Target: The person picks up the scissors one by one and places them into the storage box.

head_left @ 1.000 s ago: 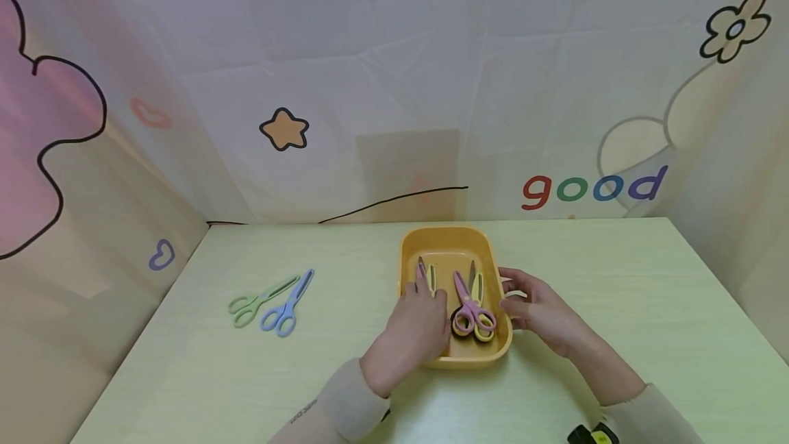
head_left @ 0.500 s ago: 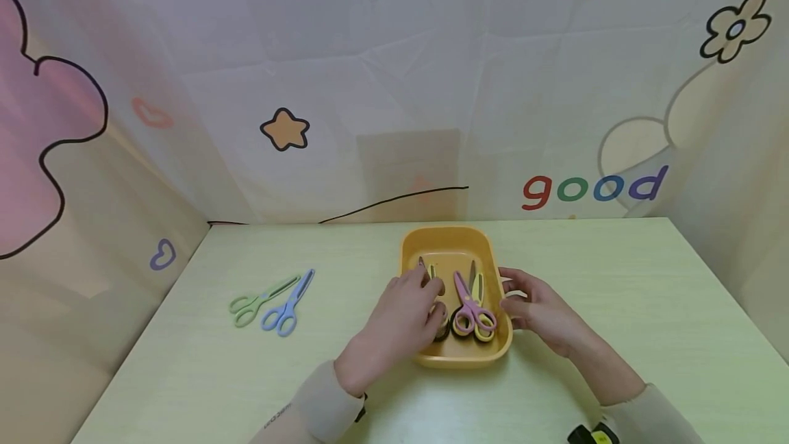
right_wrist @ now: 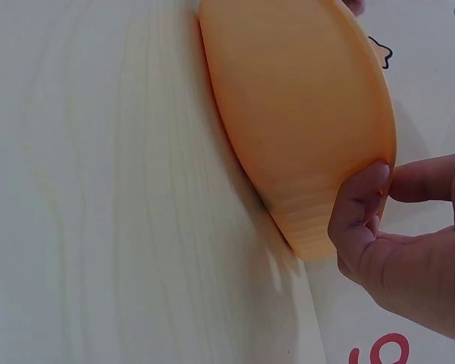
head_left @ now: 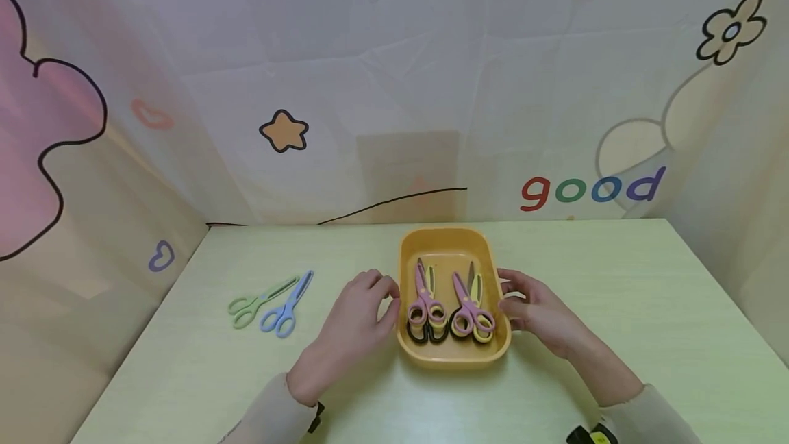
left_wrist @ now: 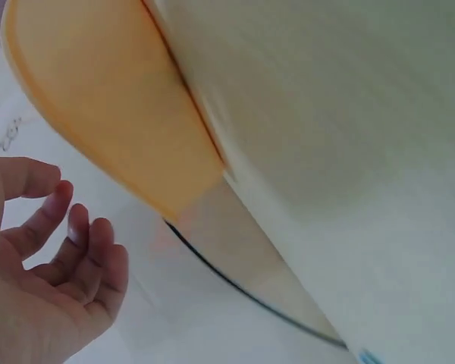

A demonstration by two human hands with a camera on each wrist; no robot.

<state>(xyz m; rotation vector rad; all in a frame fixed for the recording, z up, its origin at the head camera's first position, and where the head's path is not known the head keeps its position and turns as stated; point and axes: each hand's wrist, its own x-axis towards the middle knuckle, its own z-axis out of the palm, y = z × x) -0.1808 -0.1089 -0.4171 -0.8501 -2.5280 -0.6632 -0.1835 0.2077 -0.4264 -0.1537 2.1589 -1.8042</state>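
The right hand [head_left: 542, 308] pinched the yellow tray [head_left: 455, 363] holding scissors [head_left: 468, 305]; the left hand [head_left: 354, 317], loosely curled, seemed just beside it.

Pale wood-grain tbl [head_left: 616, 273]; whitish backdrop [head_left: 382, 88], prob. cloth, w/ cartoon prints [head_left: 283, 131].

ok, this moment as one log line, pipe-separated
left hand: holds nothing, beside tray | right hand: grips tray | tray: on table, pink and yellow scissors inside | green scissors, blue scissors: on table, outside tray

A curtained tabletop booth, with cartoon-patterned cloth [head_left: 394, 81] round three sides of a pale wood-grain table [head_left: 616, 273]
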